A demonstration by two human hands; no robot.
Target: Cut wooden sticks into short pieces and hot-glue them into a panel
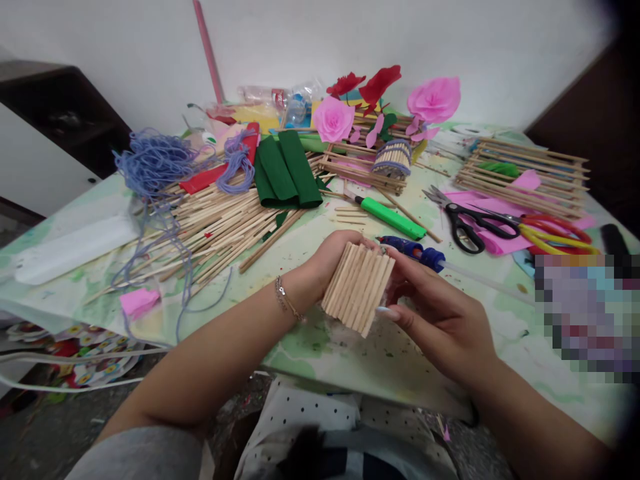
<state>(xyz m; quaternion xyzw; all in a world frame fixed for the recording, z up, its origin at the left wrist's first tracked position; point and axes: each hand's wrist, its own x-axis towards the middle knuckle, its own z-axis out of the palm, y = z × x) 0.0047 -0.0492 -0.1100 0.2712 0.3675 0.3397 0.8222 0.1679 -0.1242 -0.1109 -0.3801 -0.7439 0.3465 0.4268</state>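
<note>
A small piece covered in short wooden sticks (359, 288) is held up over the table's near edge, its row of sticks facing me. My left hand (334, 259) grips it from the left and behind, most of its fingers hidden by the sticks. My right hand (431, 300) holds its right edge, thumb in front and fingers behind. Just beyond my hands lies a blue glue gun (415, 252) with a clear glue stick in its end. A bright green box cutter (393, 218) and a few short cut sticks (351, 216) rest farther back.
Long wooden sticks (200, 233), purple yarn (155, 160) and folded green crepe paper (287, 170) cover the left. Black-handled scissors (463, 220) and a stick frame (525, 175) lie right. Paper flowers (334, 120) stand at the back.
</note>
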